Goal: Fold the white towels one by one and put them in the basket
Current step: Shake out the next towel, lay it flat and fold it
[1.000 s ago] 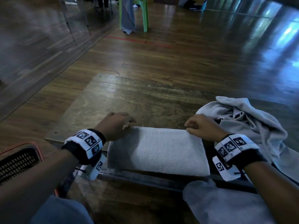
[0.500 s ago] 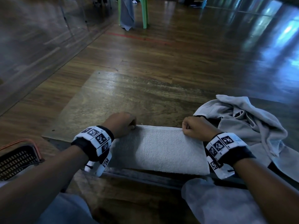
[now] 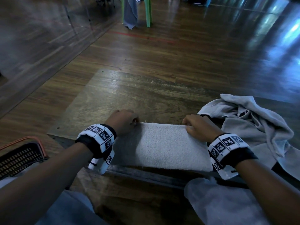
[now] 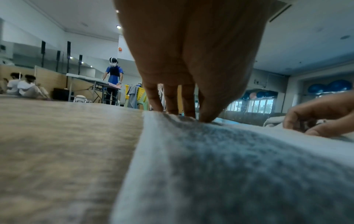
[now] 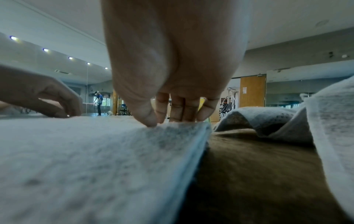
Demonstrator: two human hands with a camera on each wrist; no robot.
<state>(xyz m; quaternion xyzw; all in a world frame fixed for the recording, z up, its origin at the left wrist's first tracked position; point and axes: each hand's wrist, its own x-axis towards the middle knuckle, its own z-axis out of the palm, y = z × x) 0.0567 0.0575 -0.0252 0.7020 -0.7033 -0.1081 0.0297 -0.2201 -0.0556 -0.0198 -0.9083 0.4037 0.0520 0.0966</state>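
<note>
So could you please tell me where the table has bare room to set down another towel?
The table is bare beyond the folded towel, left of the crumpled towels. The near edge is crowded by both hands and that pile.

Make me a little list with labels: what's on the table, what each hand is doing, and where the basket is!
Being folded: white terry towel folded into a rectangle, flat on the worn wooden table, near its front edge
Left hand: pinches the towel's far left corner
Right hand: pinches the towel's far right corner
Waiting: crumpled pale grey-white cloth pile, right of the towel
Basket: black mesh basket with an orange rim, low at the left, beside the table
Task stage: towel not yet in the basket
</note>
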